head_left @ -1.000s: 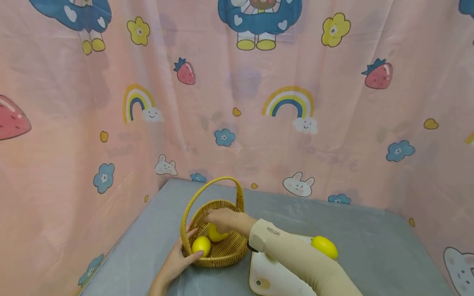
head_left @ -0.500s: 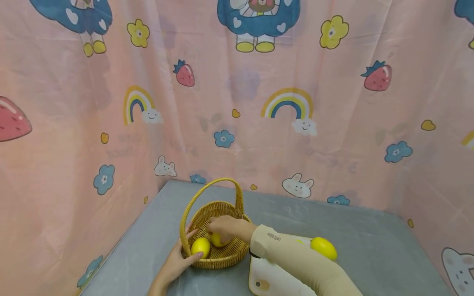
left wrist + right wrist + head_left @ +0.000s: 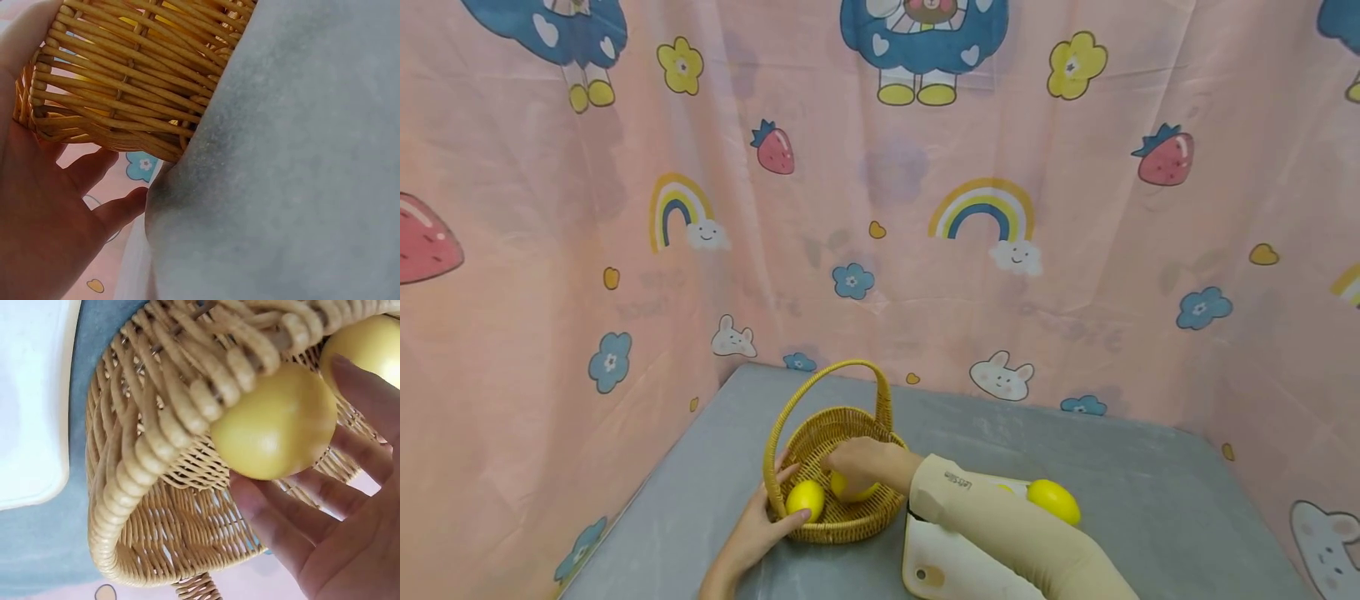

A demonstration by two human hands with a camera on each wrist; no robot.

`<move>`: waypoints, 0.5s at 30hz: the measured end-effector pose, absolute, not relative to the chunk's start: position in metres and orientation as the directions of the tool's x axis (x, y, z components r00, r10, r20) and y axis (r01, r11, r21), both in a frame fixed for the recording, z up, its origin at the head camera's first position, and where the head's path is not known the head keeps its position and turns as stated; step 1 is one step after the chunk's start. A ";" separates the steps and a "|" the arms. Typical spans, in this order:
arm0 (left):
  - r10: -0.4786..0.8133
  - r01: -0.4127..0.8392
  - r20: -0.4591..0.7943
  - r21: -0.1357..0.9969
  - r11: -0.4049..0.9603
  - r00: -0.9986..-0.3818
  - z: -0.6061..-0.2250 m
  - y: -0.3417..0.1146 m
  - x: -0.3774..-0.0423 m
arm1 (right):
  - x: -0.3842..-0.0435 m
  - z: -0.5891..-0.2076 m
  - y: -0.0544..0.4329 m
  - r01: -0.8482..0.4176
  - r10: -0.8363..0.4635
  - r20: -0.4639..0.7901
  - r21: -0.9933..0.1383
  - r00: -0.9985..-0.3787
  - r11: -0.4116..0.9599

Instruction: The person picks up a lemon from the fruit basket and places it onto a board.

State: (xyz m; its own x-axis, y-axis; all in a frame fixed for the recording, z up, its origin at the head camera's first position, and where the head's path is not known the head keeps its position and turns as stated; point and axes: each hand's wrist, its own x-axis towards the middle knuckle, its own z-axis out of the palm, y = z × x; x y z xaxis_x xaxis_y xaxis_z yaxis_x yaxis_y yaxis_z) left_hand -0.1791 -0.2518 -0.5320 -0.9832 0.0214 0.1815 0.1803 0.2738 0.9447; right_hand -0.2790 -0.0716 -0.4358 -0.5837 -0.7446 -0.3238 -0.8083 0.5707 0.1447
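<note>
A round wicker basket with a tall arched handle stands on the grey table. My left hand grips its left side, thumb over the front rim beside a yellow lemon and fingers by the foot of the handle. In the left wrist view, that hand spreads along the woven wall. Inside the basket my right hand holds a second lemon from above. The right wrist view has this lemon between thumb and fingers, close to the rim.
Right of the basket lies a white cutting board, partly hidden under my right sleeve. A yellow lemon is at its far right side, and a bit of yellow shows behind the sleeve. Pink printed curtain surrounds the table.
Inside the basket, my right hand and its lemon have moved slightly right and toward me. My left hand, the basket and the other lemon stay nearly where they were.
</note>
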 end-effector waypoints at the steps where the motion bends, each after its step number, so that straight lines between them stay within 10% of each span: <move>1: 0.021 0.178 0.179 0.945 0.276 -0.984 -0.532 -0.252 -0.179 | -0.279 -0.435 -0.071 -0.813 -0.749 -0.330 0.127 -0.574 0.567; 15: 0.016 0.180 0.183 0.938 0.296 -0.983 -0.532 -0.251 -0.178 | -0.273 -0.436 -0.065 -0.809 -0.748 -0.340 0.073 -0.570 0.583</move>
